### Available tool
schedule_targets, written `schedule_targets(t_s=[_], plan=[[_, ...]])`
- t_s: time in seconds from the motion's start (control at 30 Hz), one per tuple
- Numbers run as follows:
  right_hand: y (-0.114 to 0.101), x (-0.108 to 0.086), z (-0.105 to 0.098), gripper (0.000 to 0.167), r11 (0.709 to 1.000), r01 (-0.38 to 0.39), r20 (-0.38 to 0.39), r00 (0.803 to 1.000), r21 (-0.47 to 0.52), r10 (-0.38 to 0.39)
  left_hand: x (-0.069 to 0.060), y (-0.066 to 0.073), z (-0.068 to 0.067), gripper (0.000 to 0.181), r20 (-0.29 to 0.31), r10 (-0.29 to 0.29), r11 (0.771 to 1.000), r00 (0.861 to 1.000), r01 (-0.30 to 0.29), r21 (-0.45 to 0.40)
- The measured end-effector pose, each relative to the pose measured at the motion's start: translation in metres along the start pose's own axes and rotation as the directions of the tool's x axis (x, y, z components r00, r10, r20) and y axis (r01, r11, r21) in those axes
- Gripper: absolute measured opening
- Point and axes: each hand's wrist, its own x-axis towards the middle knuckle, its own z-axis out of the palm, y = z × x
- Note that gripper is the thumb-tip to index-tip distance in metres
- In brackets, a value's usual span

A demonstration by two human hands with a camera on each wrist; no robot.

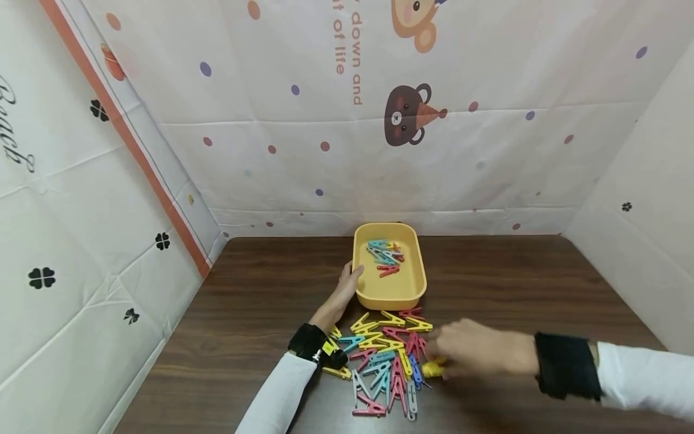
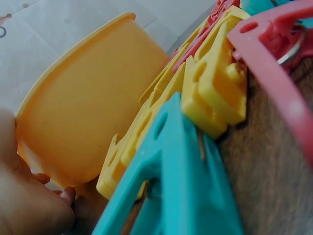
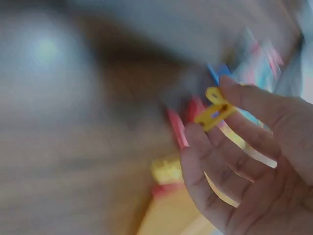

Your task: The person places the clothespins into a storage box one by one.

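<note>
White sleeves (image 1: pixel 645 377) and black wristbands (image 1: pixel 566 364) came nearest, right of and before the yellow tray (image 1: pixel 391 293), which stood toward the far edge of a dark brown wood-grained table (image 1: pixel 542 283). Beyond the tray rose a creased white back cloth (image 1: pixel 352 169) printed with coloured dots, bear heads and lettering; to the tray's left hung a left cloth (image 1: pixel 108 241) with black clovers and an orange stripe, to its right a paler right cloth (image 1: pixel 650 253).

On the tray's left side the left hand (image 1: pixel 343 293) gripped the rim and wall, thumb uppermost. Near and right of the tray, the right hand (image 1: pixel 482 348) pinched a yellow clothespin (image 3: pixel 208 117) between thumb and fingertip, its other fingers slightly apart. Loose clothespins (image 1: pixel 397 386) lay heaped in front of the tray; a few small clothespins (image 1: pixel 386 252) rested inside it.
</note>
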Motion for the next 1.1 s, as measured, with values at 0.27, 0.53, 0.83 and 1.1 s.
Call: schedule_targets(t_s=[0.27,0.53,0.83,1.1], plan=[[0.055,0.08,-0.106,0.017,0.987,-0.118,-0.27,0.952,0.113,0.145,0.0,-0.003,-0.008,0.076,-0.02,0.009,1.0,1.0,-0.009,-0.008],[0.103,0.152,-0.144,0.019,0.912,-0.354,-0.303,0.863,0.208,0.404,-0.002,-0.008,-0.001,0.078,0.012,0.007,1.0,1.0,-0.007,-0.017],[0.13,0.187,-0.115,0.026,0.755,-0.537,-0.2,0.749,0.376,0.632,0.001,0.002,0.001,0.074,-0.011,0.021,1.0,1.0,-0.021,-0.015],[0.142,0.203,-0.065,0.033,0.717,-0.583,-0.131,0.734,0.382,0.667,-0.003,0.001,0.003,0.072,-0.002,0.011,1.0,1.0,-0.011,-0.015]])
